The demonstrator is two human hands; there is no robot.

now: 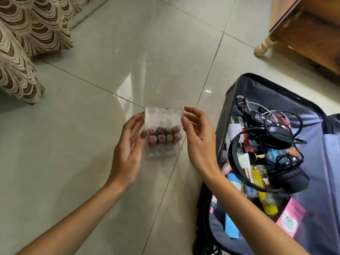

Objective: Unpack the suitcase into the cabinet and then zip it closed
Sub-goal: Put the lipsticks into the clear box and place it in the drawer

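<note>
Suitcase (316,162) lies open and mostly full, while left hand (128,144) and right hand (198,137) grip a clear box (161,118) just beside it.

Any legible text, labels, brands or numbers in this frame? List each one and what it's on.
Nothing reads cleanly.
Pink cardboard box in the open dark suitcase: white print, too blurred to read.
Black cable adapter: white print, too small.
Blue packet: lettering blurred.
Clear plastic case of small bottles: no text visible.
</note>
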